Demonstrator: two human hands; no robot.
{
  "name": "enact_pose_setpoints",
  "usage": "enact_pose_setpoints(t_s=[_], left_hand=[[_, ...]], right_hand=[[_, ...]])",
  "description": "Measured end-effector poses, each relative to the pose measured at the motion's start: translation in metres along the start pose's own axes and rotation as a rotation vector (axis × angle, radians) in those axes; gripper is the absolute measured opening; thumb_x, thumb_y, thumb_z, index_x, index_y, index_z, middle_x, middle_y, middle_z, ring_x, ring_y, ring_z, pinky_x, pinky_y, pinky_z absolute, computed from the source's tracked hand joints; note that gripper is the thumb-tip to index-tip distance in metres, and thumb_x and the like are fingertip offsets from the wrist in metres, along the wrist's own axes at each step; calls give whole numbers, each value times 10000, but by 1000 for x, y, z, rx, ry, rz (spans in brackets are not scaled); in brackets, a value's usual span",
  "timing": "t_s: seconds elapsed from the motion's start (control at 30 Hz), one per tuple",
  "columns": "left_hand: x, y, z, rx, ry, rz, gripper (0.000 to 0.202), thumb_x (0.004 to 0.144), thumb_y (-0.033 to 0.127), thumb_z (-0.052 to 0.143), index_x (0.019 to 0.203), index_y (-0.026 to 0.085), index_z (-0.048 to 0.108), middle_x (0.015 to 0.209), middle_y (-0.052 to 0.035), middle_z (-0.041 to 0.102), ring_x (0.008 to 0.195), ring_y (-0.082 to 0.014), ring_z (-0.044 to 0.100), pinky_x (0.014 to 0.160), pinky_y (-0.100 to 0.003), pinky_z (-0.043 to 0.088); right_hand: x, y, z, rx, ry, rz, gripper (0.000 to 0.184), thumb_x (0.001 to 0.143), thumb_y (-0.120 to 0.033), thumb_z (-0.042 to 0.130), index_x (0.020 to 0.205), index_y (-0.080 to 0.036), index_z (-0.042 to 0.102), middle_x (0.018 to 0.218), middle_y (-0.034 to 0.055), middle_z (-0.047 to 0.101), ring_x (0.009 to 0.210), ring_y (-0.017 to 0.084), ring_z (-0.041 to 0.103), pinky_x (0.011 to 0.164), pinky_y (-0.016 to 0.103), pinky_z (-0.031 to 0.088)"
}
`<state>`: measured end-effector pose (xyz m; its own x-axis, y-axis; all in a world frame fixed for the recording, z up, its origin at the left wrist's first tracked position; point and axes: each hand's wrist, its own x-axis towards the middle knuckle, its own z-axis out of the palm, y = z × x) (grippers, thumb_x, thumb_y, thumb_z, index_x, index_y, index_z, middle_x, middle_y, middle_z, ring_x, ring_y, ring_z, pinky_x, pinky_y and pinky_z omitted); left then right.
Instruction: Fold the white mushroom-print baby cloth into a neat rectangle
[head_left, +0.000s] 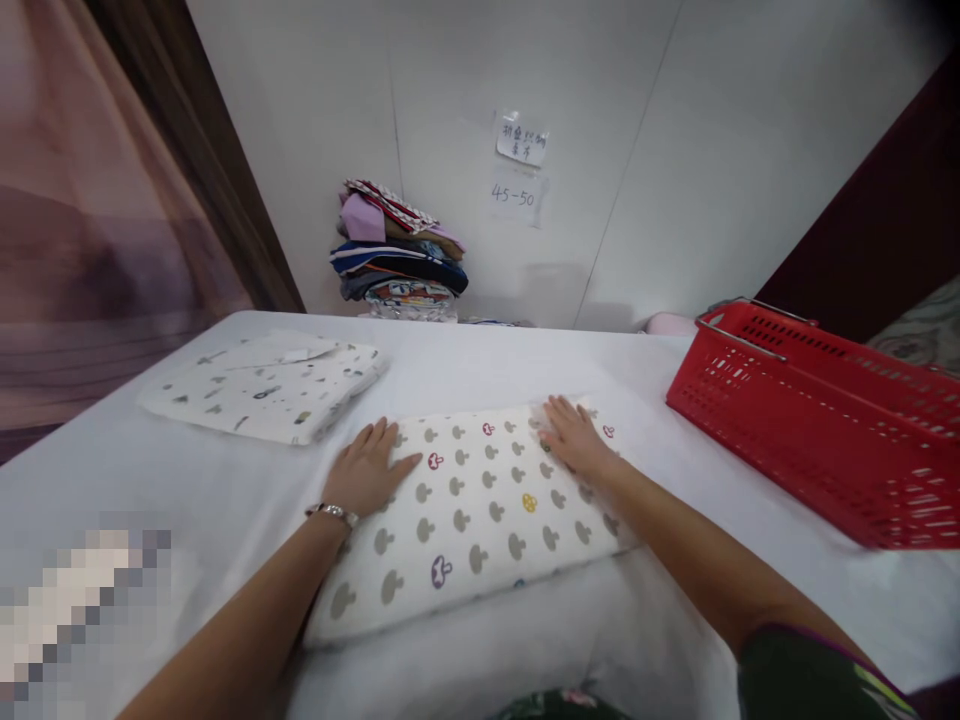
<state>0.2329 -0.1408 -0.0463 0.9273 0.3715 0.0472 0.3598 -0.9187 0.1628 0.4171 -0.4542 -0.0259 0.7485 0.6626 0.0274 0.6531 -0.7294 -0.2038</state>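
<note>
A white cloth with a mushroom print (480,510) lies folded into a flat rectangle on the white-covered table. My left hand (369,465) rests on its far left corner, palm down with the fingers stretched out and the thumb apart. Near the far right corner, my right hand (577,438) presses flat on the same cloth, fingers extended. Neither hand grips anything. To the left lies another folded white cloth with small grey motifs (277,385), apart from both hands.
A red plastic basket (795,430) with a metal handle stands on the right of the table (525,365). Behind the table's far edge rises a pile of folded textiles (401,250). Two handwritten paper notes (521,140) hang on the wall. A pink curtain (97,200) borders the left side.
</note>
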Motion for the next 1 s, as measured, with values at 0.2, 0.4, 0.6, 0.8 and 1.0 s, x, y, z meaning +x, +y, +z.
enact_pose_setpoints(t_s=[0.2,0.4,0.6,0.8,1.0], left_hand=[[-2,3,-7,9,-12,9,764,789,628,285,1368,133,340,1452,-106,265,1324,-284,242,1033,-432,264],[3,-1,-1,-8,5,21,785,780,647,277,1364,128,350,1452,-112,264,1319,-300,245,1024,-447,272],[10,-4,7,-12,6,24,803,773,671,265,1373,142,334,1457,-105,253,1321,-304,235,1030,-449,257],[4,4,-5,-15,-42,-4,783,777,656,272,1374,153,327,1466,-80,236,1331,-287,221,1045,-442,247],[2,5,-20,-163,-39,-55,701,838,573,269,1353,103,350,1463,-121,231,1340,-280,204,1061,-429,251]], right_hand=[[-3,-9,10,48,-130,4,643,871,-557,233,1407,-202,252,1491,60,130,1369,195,68,1087,403,32],[-29,16,16,-15,-38,77,639,871,-568,292,1403,-216,258,1491,53,129,1368,213,55,1078,424,-36],[-41,40,21,214,59,154,527,866,-503,403,1314,-227,420,1453,36,273,1348,183,161,1085,381,-27],[-55,72,9,344,199,328,527,919,-457,249,1364,-190,339,1415,79,348,1279,159,328,1040,320,252],[-100,98,-4,433,266,581,446,843,-358,434,1235,-164,518,1143,73,613,1018,167,576,857,261,439]])
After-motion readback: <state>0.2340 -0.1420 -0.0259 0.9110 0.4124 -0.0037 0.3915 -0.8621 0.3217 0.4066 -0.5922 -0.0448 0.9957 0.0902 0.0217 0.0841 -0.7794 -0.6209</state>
